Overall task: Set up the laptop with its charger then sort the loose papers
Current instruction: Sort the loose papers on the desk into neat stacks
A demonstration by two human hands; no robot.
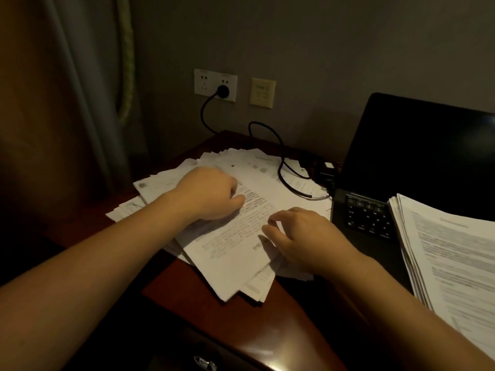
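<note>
A dim room with a grey wall backs a dark wood counter (203, 293). The left hand (209, 194) rests curled on the loose papers (235, 236), pinning the top sheet without gripping it; the right hand (305, 236) lies half open, fingertips at that sheet's edge. Right of the papers the laptop (417, 162) stands open, its charger cable (281, 162) crossing them to the wall socket (222, 89). A sorted stack (450, 253) covers the keyboard. Best to peel one sheet while the other hand steadies the pile.

Glossy polished wood desk (203, 298) (reddish) under matt white loose papers (230, 253).
</note>
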